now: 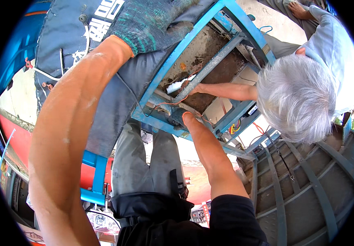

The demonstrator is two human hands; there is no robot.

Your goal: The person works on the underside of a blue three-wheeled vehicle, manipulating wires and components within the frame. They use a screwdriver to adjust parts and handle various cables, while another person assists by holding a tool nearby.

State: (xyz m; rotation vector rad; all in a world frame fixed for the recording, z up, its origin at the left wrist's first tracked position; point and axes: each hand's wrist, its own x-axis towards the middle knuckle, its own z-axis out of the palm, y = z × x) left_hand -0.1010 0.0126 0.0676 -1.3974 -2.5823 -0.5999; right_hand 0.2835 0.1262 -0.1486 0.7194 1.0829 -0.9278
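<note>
My left hand (152, 26), in a dark green knitted glove with an orange cuff, lies on a dark padded cover (113, 108) beside a blue metal frame (248, 26). Its thumb stands apart from the fingers, and nothing shows in its grasp. Lower down, my right hand (178, 116), gloved alike, reaches into the near corner of the frame. Its fingertips are hidden among the dark parts there. Thin orange wires (173, 103) run just above it. Another person's bare hand (194, 89) reaches in from the right, by a white piece (175, 86) lying in the dirty frame bay.
The grey-haired person (298, 96) leans over the frame from the right. Coloured wires (235, 127) hang at its lower right, near a ribbed metal bed (304, 180). A white cable (46, 75) lies at the left, with red panels (15, 137) below.
</note>
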